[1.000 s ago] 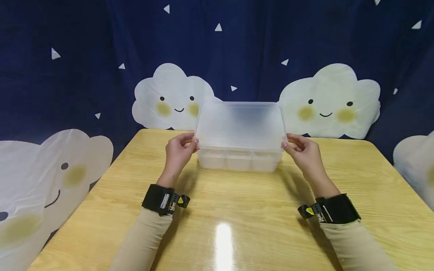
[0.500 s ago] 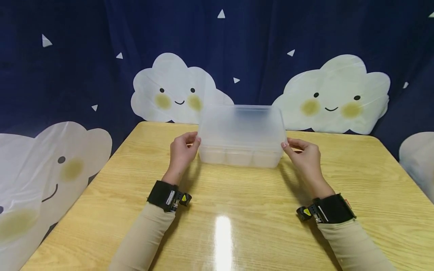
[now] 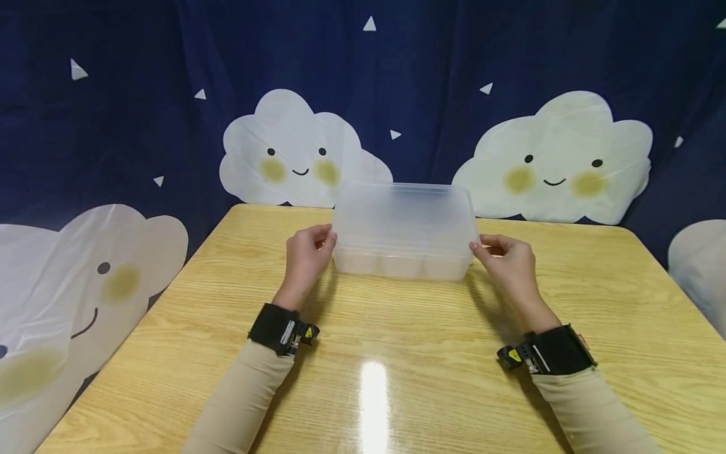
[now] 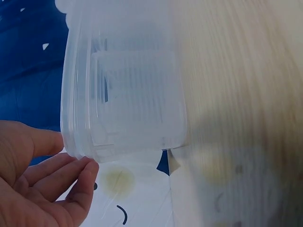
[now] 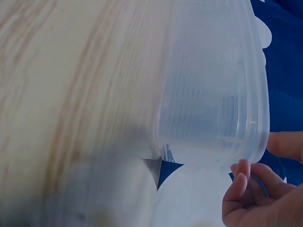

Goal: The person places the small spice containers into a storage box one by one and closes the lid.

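A frosted clear plastic storage box (image 3: 401,266) sits on the wooden table, with inner dividers or cups faintly showing through its front wall. Its matching lid (image 3: 405,214) lies over the top, covering the opening. At the left end my left hand (image 3: 306,255) pinches the lid's edge; in the left wrist view the thumb is at the lid's edge and the fingers curl under the rim (image 4: 78,94). My right hand (image 3: 510,261) grips the opposite end likewise, its fingers below the rim (image 5: 258,113) in the right wrist view.
The wooden table (image 3: 351,340) carries a bright light reflection toward the near side. Behind it hangs a dark blue curtain (image 3: 420,75) printed with smiling white clouds and small triangles. Both wrists wear black straps (image 3: 273,329) with small cameras.
The lid has come down from tilted above the box to lying on it, both hands holding its ends throughout. The head view has tilted slightly downward and back up little since.
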The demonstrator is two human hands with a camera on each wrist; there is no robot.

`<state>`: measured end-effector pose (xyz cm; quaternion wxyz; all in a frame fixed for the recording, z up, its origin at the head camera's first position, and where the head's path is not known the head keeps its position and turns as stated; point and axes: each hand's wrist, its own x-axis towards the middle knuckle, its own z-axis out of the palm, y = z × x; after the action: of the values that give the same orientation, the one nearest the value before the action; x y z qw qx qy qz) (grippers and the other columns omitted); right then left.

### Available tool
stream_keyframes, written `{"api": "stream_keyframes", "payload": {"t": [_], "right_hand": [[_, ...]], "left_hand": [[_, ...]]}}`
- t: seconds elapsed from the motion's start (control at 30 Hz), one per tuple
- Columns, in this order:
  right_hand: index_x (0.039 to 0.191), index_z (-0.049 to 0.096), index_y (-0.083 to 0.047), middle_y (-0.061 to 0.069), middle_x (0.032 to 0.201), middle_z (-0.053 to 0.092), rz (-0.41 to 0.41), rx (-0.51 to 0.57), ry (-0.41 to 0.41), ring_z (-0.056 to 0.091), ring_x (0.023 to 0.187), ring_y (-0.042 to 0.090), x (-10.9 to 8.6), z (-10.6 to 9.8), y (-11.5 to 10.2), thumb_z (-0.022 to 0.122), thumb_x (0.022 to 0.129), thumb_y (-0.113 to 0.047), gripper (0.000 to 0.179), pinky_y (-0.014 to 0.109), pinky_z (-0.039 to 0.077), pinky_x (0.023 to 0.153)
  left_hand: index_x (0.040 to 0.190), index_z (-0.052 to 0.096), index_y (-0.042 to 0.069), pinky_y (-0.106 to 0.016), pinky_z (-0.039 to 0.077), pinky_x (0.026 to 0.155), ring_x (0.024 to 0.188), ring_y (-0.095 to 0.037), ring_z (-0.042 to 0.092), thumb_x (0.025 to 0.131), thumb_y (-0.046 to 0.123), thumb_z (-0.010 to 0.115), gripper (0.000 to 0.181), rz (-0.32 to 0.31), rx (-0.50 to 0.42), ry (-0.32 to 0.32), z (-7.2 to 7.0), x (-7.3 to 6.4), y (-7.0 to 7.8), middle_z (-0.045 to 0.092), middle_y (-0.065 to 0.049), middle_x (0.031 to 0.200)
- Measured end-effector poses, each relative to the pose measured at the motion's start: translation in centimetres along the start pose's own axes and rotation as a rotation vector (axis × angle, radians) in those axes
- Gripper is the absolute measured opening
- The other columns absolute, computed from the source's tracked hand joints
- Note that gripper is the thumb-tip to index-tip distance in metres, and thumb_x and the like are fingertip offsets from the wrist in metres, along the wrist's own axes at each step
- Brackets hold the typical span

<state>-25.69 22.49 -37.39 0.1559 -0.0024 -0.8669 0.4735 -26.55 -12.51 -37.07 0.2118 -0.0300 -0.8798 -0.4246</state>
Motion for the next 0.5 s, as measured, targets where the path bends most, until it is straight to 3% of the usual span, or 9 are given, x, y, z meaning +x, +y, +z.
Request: {"api": "stream_keyframes", "payload": {"t": [0.23, 0.5], "right_hand": [[0.124, 0.067, 0.007, 0.026, 0.118, 0.067, 0.009, -0.013, -0.014, 0.060, 0.097, 0.022, -0.16, 0.03, -0.47, 0.068, 0.098, -0.027, 0.043, 0.011, 0.045, 0.065], [0.121, 0.069, 0.008, 0.026, 0.114, 0.068, -0.004, -0.038, -0.013, 0.059, 0.091, 0.021, -0.29, 0.08, -0.46, 0.068, 0.097, -0.026, 0.041, 0.013, 0.044, 0.063]], "left_hand": [[0.125, 0.069, -0.004, -0.043, 0.056, 0.089, 0.106, -0.030, 0.071, 0.101, 0.016, 0.064, 0.032, -0.013, 0.021, -0.035, -0.34, 0.06, 0.15, 0.072, -0.020, 0.117], [0.125, 0.068, -0.004, -0.043, 0.057, 0.090, 0.106, -0.031, 0.072, 0.101, 0.016, 0.064, 0.032, -0.013, 0.019, -0.076, -0.64, 0.05, -0.10, 0.072, -0.021, 0.116]]}}
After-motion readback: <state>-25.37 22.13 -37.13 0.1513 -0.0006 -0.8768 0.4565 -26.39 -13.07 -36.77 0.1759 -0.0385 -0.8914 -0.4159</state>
